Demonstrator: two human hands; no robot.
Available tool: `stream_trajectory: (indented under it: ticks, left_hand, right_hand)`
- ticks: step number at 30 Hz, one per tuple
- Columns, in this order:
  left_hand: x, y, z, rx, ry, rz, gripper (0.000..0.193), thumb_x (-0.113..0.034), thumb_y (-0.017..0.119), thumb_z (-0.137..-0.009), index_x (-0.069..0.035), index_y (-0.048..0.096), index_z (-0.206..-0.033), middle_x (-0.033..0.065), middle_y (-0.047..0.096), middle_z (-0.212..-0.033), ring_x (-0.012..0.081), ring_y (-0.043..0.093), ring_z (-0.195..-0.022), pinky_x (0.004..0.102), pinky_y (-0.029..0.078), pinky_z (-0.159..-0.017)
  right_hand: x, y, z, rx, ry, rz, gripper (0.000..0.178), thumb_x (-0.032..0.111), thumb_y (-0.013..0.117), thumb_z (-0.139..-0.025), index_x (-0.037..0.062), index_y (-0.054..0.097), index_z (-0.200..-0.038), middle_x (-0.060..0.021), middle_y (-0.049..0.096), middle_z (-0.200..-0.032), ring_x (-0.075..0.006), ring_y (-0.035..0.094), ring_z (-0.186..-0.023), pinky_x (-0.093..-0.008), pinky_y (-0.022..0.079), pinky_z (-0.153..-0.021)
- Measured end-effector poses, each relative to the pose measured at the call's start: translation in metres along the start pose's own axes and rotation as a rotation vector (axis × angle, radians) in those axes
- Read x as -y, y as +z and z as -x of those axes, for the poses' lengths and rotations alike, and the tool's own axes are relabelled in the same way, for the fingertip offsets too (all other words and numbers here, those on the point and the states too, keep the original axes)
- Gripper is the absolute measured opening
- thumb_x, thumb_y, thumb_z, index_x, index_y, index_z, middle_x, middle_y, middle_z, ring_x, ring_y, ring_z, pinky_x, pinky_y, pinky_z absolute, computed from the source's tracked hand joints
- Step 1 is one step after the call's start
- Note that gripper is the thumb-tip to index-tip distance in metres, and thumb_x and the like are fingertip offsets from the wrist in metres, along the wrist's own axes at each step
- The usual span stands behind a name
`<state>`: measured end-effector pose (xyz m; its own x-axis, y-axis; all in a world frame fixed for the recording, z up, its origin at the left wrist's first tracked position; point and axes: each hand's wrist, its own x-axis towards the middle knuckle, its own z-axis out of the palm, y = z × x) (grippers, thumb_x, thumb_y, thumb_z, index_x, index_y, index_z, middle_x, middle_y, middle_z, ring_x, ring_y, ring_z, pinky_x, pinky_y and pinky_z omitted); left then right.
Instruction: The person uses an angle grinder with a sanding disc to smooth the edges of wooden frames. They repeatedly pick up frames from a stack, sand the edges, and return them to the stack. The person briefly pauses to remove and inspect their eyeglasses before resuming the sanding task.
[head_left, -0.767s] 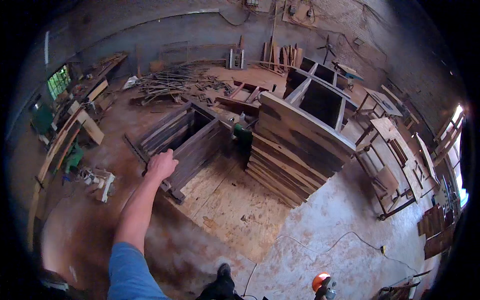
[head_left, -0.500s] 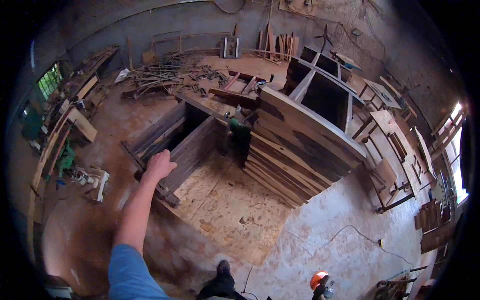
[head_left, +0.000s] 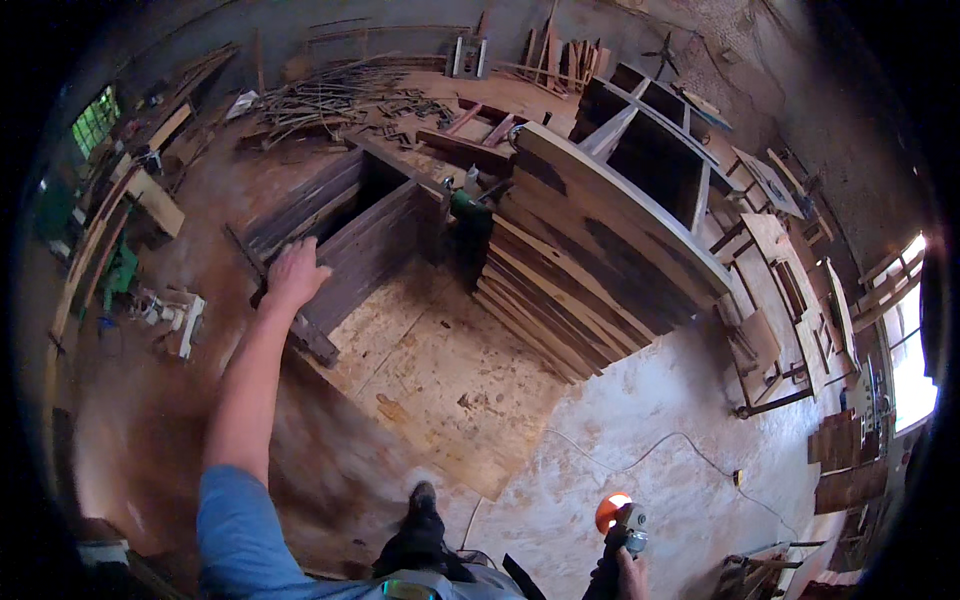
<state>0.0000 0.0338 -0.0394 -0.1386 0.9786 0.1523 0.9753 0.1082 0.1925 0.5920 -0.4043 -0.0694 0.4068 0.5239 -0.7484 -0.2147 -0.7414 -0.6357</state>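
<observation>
The left hand (head_left: 296,274) lies over the near edge of a dark wooden box (head_left: 372,236) — whether it grips, I cannot tell. The box rests on a plywood sheet (head_left: 440,385) beside a larger cabinet (head_left: 600,245); farther right, the right hand (head_left: 632,576) grasps an orange-disc grinder (head_left: 630,524) — any lettering too small to read.

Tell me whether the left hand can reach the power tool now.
Probably not: the left hand is out at the dark wooden frame, while the right hand holds the power tool well apart.
</observation>
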Motion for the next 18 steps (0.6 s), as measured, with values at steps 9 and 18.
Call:
stream_trajectory:
  ticks: [9,18]
  left_hand:
    - [-0.007,-0.045,0.269,-0.032,-0.290,0.141,0.049,-0.022,0.062,-0.086,-0.003,0.051,-0.130,0.0218,0.057,-0.124,0.0387,0.054,-0.115,0.0449,0.044,-0.098]
    - [0.029,-0.096,0.689,-0.018,-0.917,-0.021,0.053,-0.029,0.064,-0.084,-0.005,0.051,-0.129,0.0202,0.057,-0.124,0.0370,0.057,-0.113,0.0465,0.047,-0.095]
  right_hand:
    - [-0.017,-0.046,-0.054,0.263,-0.168,0.114,0.056,0.051,0.062,-0.088,0.0029,0.056,-0.115,-0.0091,0.060,-0.081,-0.0229,0.061,-0.071,-0.0365,0.052,-0.065]
    - [-0.008,0.009,-0.101,0.702,-0.252,0.350,0.051,0.053,0.062,-0.087,0.0050,0.057,-0.103,-0.0064,0.057,-0.076,-0.0200,0.059,-0.067,-0.0344,0.051,-0.061]
